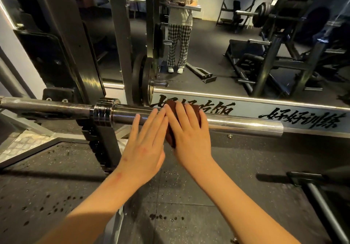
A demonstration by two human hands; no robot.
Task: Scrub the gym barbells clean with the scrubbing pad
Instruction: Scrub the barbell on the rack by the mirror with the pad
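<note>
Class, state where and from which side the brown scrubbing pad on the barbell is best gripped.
Take the scrubbing pad from above across its middle, fingers over the far side, thumb under the near flap: it drapes over the round barbell sleeve, so wrapping holds it.

Dim warm light w/ glare on barbell sleeve (246, 125), edges bent, bkgd soft.
</note>
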